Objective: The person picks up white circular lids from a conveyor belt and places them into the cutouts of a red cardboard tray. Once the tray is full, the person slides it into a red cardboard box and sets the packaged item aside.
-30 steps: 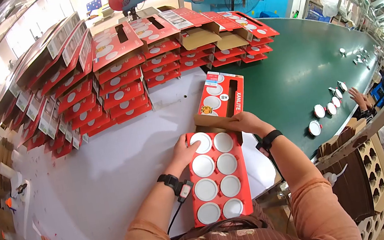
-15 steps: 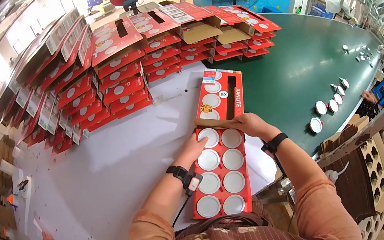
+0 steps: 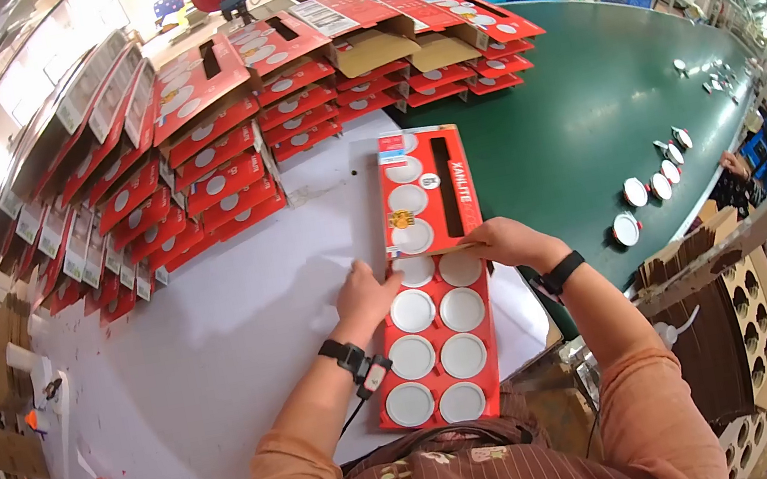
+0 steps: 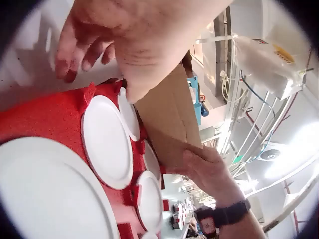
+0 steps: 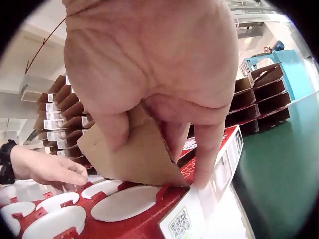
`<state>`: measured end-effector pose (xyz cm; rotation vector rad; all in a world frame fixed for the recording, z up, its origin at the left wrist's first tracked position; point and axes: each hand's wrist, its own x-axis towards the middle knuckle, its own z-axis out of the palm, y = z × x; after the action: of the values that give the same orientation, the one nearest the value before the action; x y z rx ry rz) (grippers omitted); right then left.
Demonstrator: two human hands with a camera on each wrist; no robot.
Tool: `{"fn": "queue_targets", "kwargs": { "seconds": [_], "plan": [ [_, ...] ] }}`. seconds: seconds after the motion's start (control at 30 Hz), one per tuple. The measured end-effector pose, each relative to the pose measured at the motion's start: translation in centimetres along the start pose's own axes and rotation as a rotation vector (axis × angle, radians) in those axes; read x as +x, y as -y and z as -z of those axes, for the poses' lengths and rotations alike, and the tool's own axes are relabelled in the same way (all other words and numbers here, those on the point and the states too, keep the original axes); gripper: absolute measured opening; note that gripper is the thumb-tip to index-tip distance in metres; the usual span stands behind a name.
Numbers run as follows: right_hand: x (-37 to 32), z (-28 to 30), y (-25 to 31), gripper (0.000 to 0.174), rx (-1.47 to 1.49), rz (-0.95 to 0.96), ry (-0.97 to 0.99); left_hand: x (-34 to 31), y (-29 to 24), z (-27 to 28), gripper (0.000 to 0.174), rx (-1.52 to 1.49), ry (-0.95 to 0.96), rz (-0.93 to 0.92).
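Observation:
A red tray (image 3: 436, 332) of several round white lamps (image 3: 464, 355) lies in front of me. Its far end meets a red XANLITE carton (image 3: 430, 216), whose near edge overlaps the farthest pair of lamps. My right hand (image 3: 516, 243) pinches the carton's brown cardboard flap (image 5: 134, 154) between thumb and fingers at the right corner. My left hand (image 3: 367, 295) is beside the tray's far left corner. In the left wrist view its thumb rests near the last lamp and the flap, while the other fingers hang loose, away from the tray.
Stacked red cartons (image 3: 216, 146) with their ends unfolded stand across the back of the white table (image 3: 252, 363). Several loose lamps (image 3: 634, 191) lie on the green surface (image 3: 573, 96) to the right. Perforated cardboard (image 3: 749, 331) stands at lower right. Other people are at both sides.
The carton's near edge has come down over the far lamps, so less of the brown flap shows. My left hand has shifted off the far left lamp toward the tray's edge.

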<state>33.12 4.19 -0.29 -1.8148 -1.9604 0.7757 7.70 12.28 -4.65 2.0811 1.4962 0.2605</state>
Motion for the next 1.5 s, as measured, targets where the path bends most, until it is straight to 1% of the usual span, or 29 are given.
{"fn": "queue_targets", "kwargs": {
  "seconds": [0.03,0.07,0.1,0.13,0.17,0.2,0.23,0.27,0.3,0.33,0.37,0.4,0.43,0.47,0.5,0.63,0.7,0.87,0.97,1.0,1.03,1.07,1.1,1.13,1.17,1.2,1.23,1.33,1.5],
  "plan": [
    [-0.2,-0.4,0.1,0.027,0.030,0.024,-0.002,1.2,0.6,-0.9,0.073,-0.091,-0.041,-0.021],
    [-0.4,-0.7,0.2,0.027,0.166,0.000,-0.001,2.0,1.2,-1.9,0.072,-0.157,-0.076,-0.149],
    [-0.6,-1.7,-0.9,0.036,0.317,-0.010,-0.002,2.7,1.6,-2.3,0.072,-0.225,-0.114,-0.279],
    [-1.5,-2.2,-0.9,0.040,0.260,0.047,-0.142,3.2,1.9,-2.5,0.072,-0.224,-0.104,-0.294],
    [-2.5,-2.9,-0.9,0.046,0.196,0.101,-0.286,3.6,2.1,-2.7,0.068,-0.196,-0.158,-0.412],
    [-3.5,-4.1,-1.8,0.050,0.108,0.036,-0.463,4.4,2.3,-3.1,0.064,-0.175,-0.209,-0.541],
    [-4.3,-5.5,-2.6,0.045,0.207,-0.149,-0.541,5.9,3.7,-4.2,0.051,-0.386,-0.095,-0.522],
    [-5.0,-7.7,-4.1,0.037,0.168,-0.214,-0.601,6.9,4.7,-4.6,0.049,-0.287,-0.149,-0.781],
    [-5.6,-8.2,-4.0,0.022,0.210,-0.329,-0.431,5.9,4.2,-3.9,0.047,-0.335,-0.111,-0.788],
    [-5.8,-9.5,-5.0,0.020,-0.333,-0.059,-0.151,5.8,4.1,-3.5,0.045,-0.281,-0.083,-0.820],
    [-5.1,-11.3,-5.4,0.016,-0.058,-0.088,-0.208,8.1,5.4,-6.1,0.042,-1.078,0.292,-0.516],
    [-3.5,-14.3,-6.8,0.020,0.050,-0.193,-0.334,6.8,3.2,-4.7,0.038,-0.794,0.148,-0.715],
    [-4.0,-12.6,-2.9,0.032,0.492,-0.438,-0.424,7.1,4.4,-4.5,0.034,-0.409,-0.010,-0.838],
    [-3.6,-11.8,-1.1,0.044,0.395,-0.479,-0.398,6.4,4.2,-4.1,0.032,-0.450,0.051,-0.782],
    [-3.5,-11.6,0.2,0.044,0.379,-0.497,-0.504,6.2,4.0,-3.4,0.030,-0.477,0.106,-0.710],
    [-2.6,-10.9,1.2,0.037,0.298,-0.492,-0.474,5.5,3.8,-1.6,0.026,-0.599,0.221,-0.601],
    [-2.3,-10.8,1.2,0.035,0.278,-0.494,-0.472,5.0,4.1,-0.7,0.027,-0.649,0.299,-0.434],
    [-1.3,-11.7,0.9,0.033,0.200,-0.466,-0.439,5.3,5.9,0.3,0.026,-0.506,0.241,-0.488],
    [-1.5,-12.1,2.0,0.030,0.170,-0.372,-0.519,3.5,4.4,2.2,0.027,-0.497,0.325,-0.358],
    [-1.8,-12.4,1.8,0.028,0.161,-0.341,-0.529,3.8,4.7,1.5,0.028,-0.535,0.393,-0.367],
    [-1.5,-13.3,0.3,0.026,0.123,-0.395,-0.455,3.9,6.1,0.9,0.029,-0.570,0.445,-0.349],
    [-0.4,-14.3,-1.8,0.022,0.066,-0.391,-0.376,5.1,7.7,-0.8,0.029,-0.363,0.286,-0.619],
    [-1.7,-13.0,-0.4,0.019,-0.003,-0.356,-0.334,5.1,7.7,-1.0,0.029,-0.280,0.241,-0.698],
    [-1.3,-14.2,-1.7,0.016,-0.173,-0.222,-0.410,3.7,6.1,0.3,0.028,-0.349,0.310,-0.578],
    [-0.6,-14.9,-2.4,0.022,-0.052,-0.268,-0.420,4.2,7.0,-0.5,0.027,-0.527,0.387,-0.487],
    [-1.2,-13.0,0.6,0.033,0.176,-0.489,-0.464,3.7,6.8,-0.1,0.027,-0.437,0.322,-0.550],
    [-1.7,-12.2,1.5,0.043,0.259,-0.468,-0.463,2.8,6.2,1.0,0.027,-0.317,0.226,-0.677],
    [-2.5,-11.5,2.4,0.047,0.172,-0.475,-0.364,1.6,6.2,1.0,0.026,-0.323,0.240,-0.576],
    [-2.4,-10.4,2.5,0.045,0.239,-0.474,-0.337,2.1,5.9,0.5,0.024,-0.290,0.137,-0.643]
  ]
}}
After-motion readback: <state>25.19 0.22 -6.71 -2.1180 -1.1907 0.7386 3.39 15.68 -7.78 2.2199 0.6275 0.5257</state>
